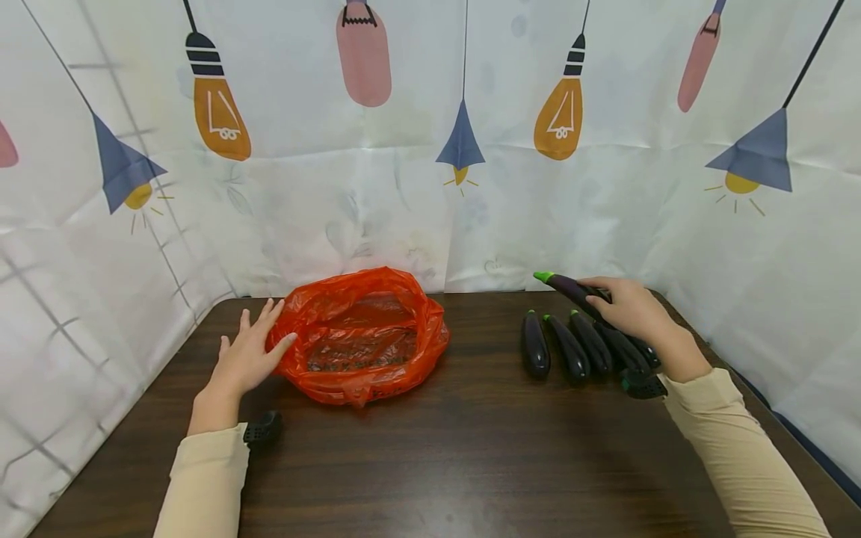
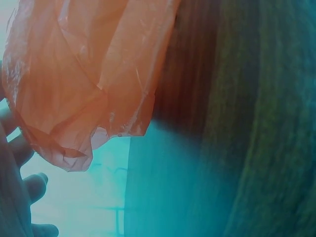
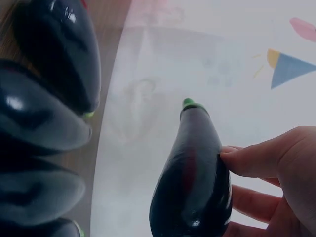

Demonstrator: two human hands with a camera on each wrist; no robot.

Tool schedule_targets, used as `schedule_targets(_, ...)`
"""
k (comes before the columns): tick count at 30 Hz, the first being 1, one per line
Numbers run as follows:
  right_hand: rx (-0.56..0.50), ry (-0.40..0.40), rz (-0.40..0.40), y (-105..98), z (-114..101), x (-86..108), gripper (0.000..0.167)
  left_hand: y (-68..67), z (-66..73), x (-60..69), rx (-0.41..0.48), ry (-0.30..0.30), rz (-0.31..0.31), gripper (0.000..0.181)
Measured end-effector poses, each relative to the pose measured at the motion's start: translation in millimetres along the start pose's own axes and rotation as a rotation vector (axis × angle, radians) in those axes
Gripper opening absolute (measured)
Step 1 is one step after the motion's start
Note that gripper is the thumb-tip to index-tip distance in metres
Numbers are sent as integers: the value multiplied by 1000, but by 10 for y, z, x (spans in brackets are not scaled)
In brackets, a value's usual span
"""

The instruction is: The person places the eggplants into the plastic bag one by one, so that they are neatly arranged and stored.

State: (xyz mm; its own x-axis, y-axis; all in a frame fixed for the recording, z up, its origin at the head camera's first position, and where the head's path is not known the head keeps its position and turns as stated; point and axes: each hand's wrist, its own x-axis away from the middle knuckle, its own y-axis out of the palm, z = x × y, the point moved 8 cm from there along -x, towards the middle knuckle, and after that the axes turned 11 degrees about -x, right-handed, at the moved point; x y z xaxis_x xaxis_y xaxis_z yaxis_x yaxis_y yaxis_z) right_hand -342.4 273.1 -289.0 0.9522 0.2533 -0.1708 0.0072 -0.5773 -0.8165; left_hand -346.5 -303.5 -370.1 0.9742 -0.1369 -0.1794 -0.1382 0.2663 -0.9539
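An open red plastic bag [image 1: 430,329] stands on the left half of the table, its mouth wide. Against its left side rests my left hand [image 1: 244,359], fingers spread; in the left wrist view the bag [image 2: 94,64] hangs beside the fingers [image 2: 34,187]. My right hand [image 1: 625,306] grips a dark eggplant [image 1: 568,287] with a green tip, above several others. The right wrist view shows thumb and fingers round that eggplant [image 3: 192,173]. Below it, a row of eggplants [image 1: 535,347] lies side by side; the hand and wrist partly cover those at the right.
The dark wooden table [image 1: 430,463] reaches back to a white patterned cloth [image 1: 403,202] with printed lamps and bulbs. More of this cloth stands along the left and right edges. A black wrist device [image 1: 264,429] shows by my left sleeve, another [image 1: 644,385] by the right.
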Motion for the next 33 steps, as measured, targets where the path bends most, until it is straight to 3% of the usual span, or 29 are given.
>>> schedule_targets(12, -39, -33, -35, 225, -235, -40, 45, 2, -16, -3, -6, 1, 6, 81)
schedule_targets(20, -38, -108, -18, 342, -376, -83, 43, -11, -6, -1, -15, 0, 8, 81)
schedule_targets(33, -137, -132, 3, 600, -567, -131, 44, -16, 13, -1, -73, 5, 16, 82)
